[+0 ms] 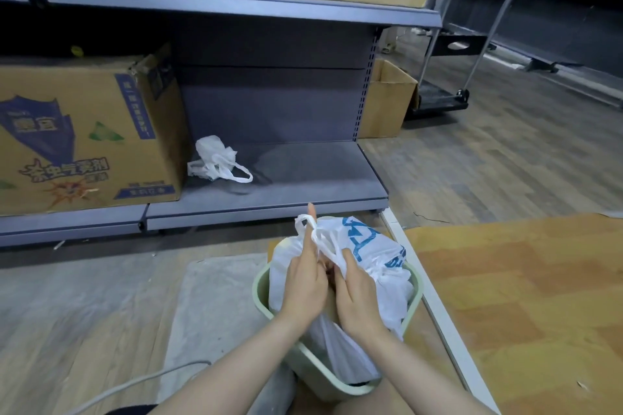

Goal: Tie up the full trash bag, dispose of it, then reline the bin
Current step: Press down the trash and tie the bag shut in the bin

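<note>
A full white trash bag (377,256) with blue print sits in a pale green bin (261,296) on the floor right in front of me. My left hand (305,280) holds one bag handle, its loop hooked over a raised finger. My right hand (357,293) grips the other handle strap, pulled up between both hands. A spare crumpled white bag (214,158) lies on the bottom shelf (303,178) beyond the bin.
A large printed cardboard box (84,135) stands on the bottom shelf at left. A smaller open box (387,101) and a platform trolley (441,98) stand at the back right. Flattened cardboard (522,296) covers the floor at right. A grey cable (135,384) runs at lower left.
</note>
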